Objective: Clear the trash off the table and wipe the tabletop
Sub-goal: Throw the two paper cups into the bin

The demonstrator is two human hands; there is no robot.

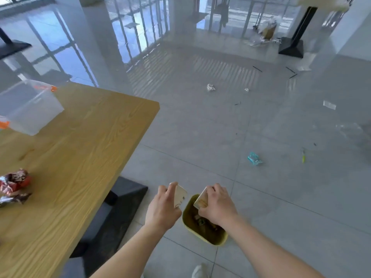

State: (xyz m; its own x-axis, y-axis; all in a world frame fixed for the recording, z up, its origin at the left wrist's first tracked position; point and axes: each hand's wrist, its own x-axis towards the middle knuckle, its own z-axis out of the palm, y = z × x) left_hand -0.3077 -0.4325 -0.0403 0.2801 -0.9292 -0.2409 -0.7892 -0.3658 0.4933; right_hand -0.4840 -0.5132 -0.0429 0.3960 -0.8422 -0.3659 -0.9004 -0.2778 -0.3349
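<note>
Room: grey tiled floor (281, 197) running back to tall glass walls and white pillars; only the head view is given.
Table: wooden table (80, 157) fills the left side, its far right corner jutting toward the middle of the floor, its black base (124, 201) showing under the right edge.
On the table: a clear plastic box (28, 109) with orange clips near the far left edge; a crumpled red-brown wrapper (14, 185) at the left border, well apart from both hands.
Bin: a yellow-green trash bin (218, 239) stands on the floor just right of the table base, already holding dark scraps.
Left hand: left hand (164, 205) closed around a white paper cup (180, 197), held just left of the bin's rim.
Right hand: right hand (216, 205) closed on a small tan carton (200, 199), tilted, directly above the bin's opening.
Writing: dark print shows on the cup, too blurred to read; the carton's print cannot be read either.
Open room: the floor to the right of the table is wide and open ahead of the hands.
Floor litter: a crumpled white paper (210, 87), a teal wrapper (254, 158), a clear wrapper (329, 105), all well beyond the bin.
Far background: a second black table base (291, 47) with bags beside it.
Bottom edge: a white shoe tip (198, 271) shows between the forearms.
</note>
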